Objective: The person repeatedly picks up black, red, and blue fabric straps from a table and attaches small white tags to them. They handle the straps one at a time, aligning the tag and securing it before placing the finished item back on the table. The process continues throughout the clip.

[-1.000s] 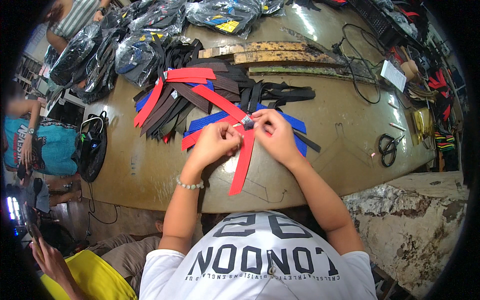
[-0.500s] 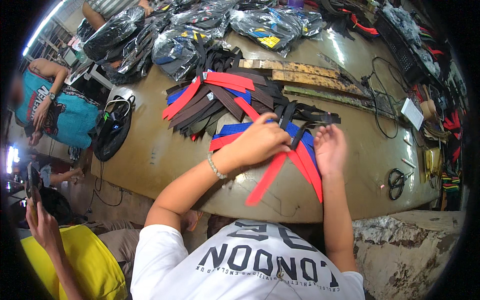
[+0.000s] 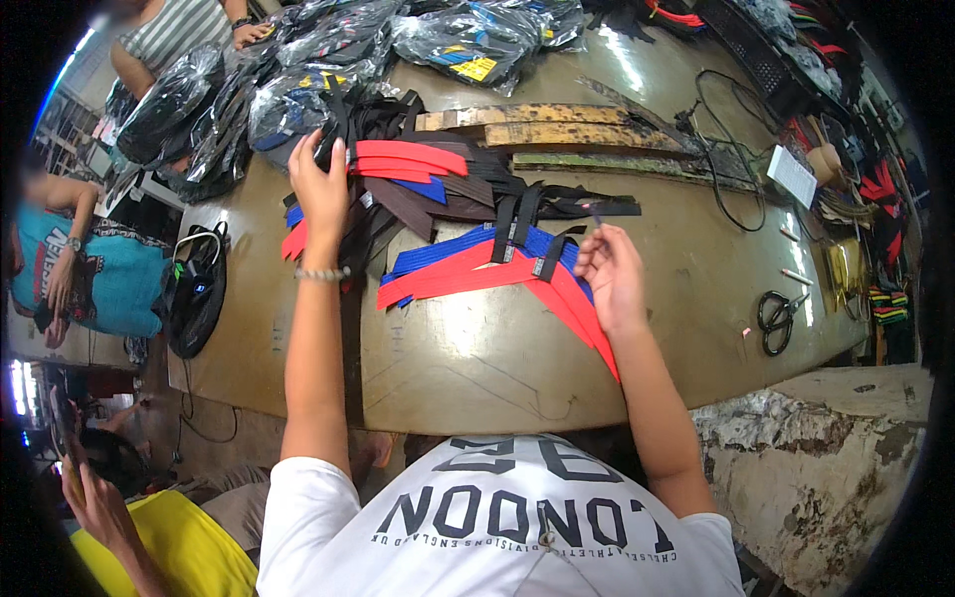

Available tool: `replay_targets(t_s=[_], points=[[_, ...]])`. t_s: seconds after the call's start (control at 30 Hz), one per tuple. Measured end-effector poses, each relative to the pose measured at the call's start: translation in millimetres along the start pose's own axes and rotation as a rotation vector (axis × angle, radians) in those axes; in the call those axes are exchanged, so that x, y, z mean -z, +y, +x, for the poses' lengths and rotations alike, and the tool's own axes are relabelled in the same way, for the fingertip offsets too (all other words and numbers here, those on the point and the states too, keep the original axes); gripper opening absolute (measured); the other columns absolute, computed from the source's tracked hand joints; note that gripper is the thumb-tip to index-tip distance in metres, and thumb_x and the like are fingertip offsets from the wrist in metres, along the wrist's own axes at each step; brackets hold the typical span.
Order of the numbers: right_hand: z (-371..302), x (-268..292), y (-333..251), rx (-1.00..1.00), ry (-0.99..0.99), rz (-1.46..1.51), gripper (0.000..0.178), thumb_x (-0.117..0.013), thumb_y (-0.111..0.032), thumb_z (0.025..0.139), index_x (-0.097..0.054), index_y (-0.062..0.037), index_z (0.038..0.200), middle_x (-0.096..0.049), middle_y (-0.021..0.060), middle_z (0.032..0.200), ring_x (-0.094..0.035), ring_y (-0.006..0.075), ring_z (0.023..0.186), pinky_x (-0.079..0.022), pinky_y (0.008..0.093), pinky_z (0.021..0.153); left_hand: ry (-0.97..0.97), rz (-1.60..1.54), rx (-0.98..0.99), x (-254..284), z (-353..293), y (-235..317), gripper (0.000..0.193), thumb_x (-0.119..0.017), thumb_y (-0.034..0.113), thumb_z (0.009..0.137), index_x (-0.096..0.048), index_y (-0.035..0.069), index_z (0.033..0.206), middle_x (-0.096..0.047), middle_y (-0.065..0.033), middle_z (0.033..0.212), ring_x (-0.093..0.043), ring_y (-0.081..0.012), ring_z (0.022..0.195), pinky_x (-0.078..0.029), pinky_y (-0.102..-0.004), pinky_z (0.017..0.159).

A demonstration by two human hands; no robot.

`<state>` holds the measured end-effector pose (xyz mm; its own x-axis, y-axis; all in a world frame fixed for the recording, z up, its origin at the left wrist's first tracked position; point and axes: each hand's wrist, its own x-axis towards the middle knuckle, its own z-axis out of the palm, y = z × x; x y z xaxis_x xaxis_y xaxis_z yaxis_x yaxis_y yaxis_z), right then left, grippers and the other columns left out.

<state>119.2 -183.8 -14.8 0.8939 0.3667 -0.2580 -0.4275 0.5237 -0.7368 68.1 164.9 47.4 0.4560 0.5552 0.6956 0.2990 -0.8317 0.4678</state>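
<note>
My left hand (image 3: pixel 320 194) is at the left end of a mixed strap pile, thumb and fingers closed around dark strap (image 3: pixel 327 151). In that pile lie red straps (image 3: pixel 408 157) and brown straps (image 3: pixel 400 206). Along my left forearm runs a long dark strip (image 3: pixel 352 348); whether I hold it cannot be made out. My right hand (image 3: pixel 614 274) is raised with curled fingers, a small dark thin thing (image 3: pixel 596 215) at its fingertips. Beside it, fanned red straps (image 3: pixel 468 280) overlap blue straps (image 3: pixel 438 249), with short black loops (image 3: pixel 545 261) across them.
Plastic-wrapped packs (image 3: pixel 468 45) line the far side. Worn wooden boards (image 3: pixel 577 134) lie behind the straps. Scissors (image 3: pixel 778 320) and a dark cable (image 3: pixel 741 214) are at right. A black bag (image 3: pixel 199 289) sits at the left edge. Other people are nearby, one in yellow (image 3: pixel 164 547).
My left hand has left the red and blue straps and moved left to the mixed pile. My right hand has shifted slightly left. The red strap it crossed now lies flatter with the others.
</note>
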Motion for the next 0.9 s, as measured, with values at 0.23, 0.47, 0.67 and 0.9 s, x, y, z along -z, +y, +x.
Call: replay_targets(t_s=[0.23, 0.47, 0.67, 0.9], points=[[-5, -21, 22, 0.320, -0.097, -0.456, 0.017, -0.047, -0.019, 0.099, -0.046, -0.0025, 0.096, -0.055, 0.0047, 0.079, -0.053, 0.0083, 0.062, -0.048, 0.0223, 0.055, -0.586, -0.328, -0.403, 9, -151, 114, 0.026, -0.072, 0.025, 0.078, -0.062, 0.003, 0.088, -0.059, -0.0116, 0.088, -0.053, -0.0283, 0.086, -0.043, -0.0367, 0.077], [-19, -17, 25, 0.402, -0.138, -0.620, 0.015, -0.044, -0.017, 0.100, -0.043, -0.0021, 0.098, -0.057, 0.0075, 0.086, -0.058, 0.0099, 0.071, -0.051, 0.0235, 0.065, -0.757, -0.429, -0.169, 5, -146, 114, 0.021, -0.071, 0.020, 0.079, -0.059, 0.002, 0.080, -0.056, -0.0124, 0.077, -0.053, -0.0296, 0.077, -0.043, -0.0388, 0.069], [-18, -17, 35, 0.489, -0.171, -0.744, 0.018, -0.043, -0.017, 0.100, -0.042, 0.0010, 0.098, -0.061, 0.0116, 0.083, -0.064, 0.0149, 0.072, -0.052, 0.0283, 0.064, -1.006, -0.582, 0.070, 5, -135, 111, 0.024, -0.065, 0.018, 0.085, -0.064, -0.003, 0.096, -0.061, -0.0158, 0.082, -0.058, -0.0271, 0.076, -0.046, -0.0345, 0.068], [-18, -15, 38, 0.520, -0.193, -0.717, 0.017, -0.046, -0.014, 0.098, -0.042, 0.0018, 0.096, -0.060, 0.0117, 0.079, -0.060, 0.0146, 0.066, -0.051, 0.0292, 0.061, -0.951, -0.638, 0.169, -11, -136, 113, 0.026, -0.068, 0.022, 0.083, -0.068, -0.002, 0.092, -0.065, -0.0136, 0.078, -0.060, -0.0195, 0.068, -0.046, -0.0298, 0.061]])
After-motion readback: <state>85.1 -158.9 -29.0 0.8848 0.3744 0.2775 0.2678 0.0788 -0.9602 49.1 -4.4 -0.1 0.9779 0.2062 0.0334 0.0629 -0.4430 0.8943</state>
